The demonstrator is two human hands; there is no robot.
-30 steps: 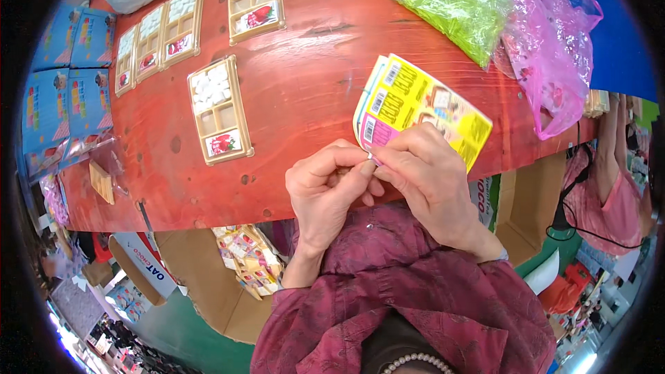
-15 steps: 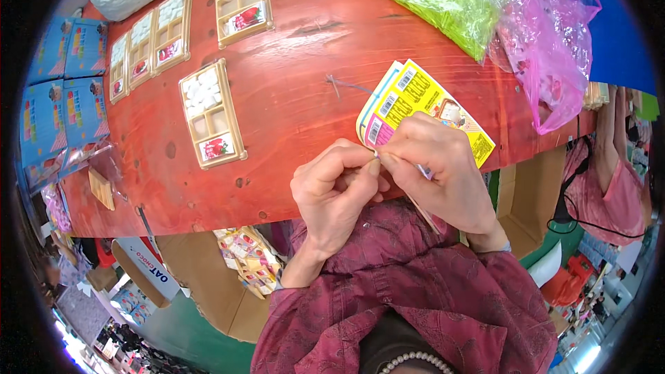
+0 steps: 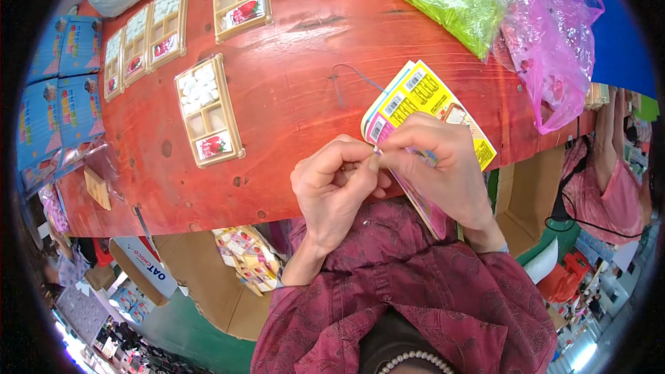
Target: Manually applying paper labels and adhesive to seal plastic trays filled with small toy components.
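My left hand (image 3: 336, 187) is closed in a pinch above the table's near edge, thumb and forefinger on a small pale bit (image 3: 376, 149) too tiny to name. Facing it, my right hand (image 3: 443, 173) pinches close to the same spot, its fingertips almost meeting the left ones. Under and behind the right hand is a sheaf of yellow printed cards (image 3: 478, 135) with bar-code patches, partly hidden by the fingers. A pink-edged part (image 3: 435, 218) hangs below my right palm. From the cards' far corner a thin dark cord (image 3: 360, 73) curls onto the table.
Compartment trays (image 3: 220, 121) with white pieces and a strawberry-picture card stand on the red table (image 3: 305, 97). Blue boxes (image 3: 41, 121) are stacked at left. Green (image 3: 450, 7) and pink (image 3: 554, 48) plastic bags lie at far right. Cardboard boxes (image 3: 201, 270) flank my lap; a person in pink (image 3: 613, 194) is at right.
My hands stay together at nearly the same place. The right fingers have lifted and spread slightly, and more of the pink-edged part shows beneath that hand. The view has shifted a little.
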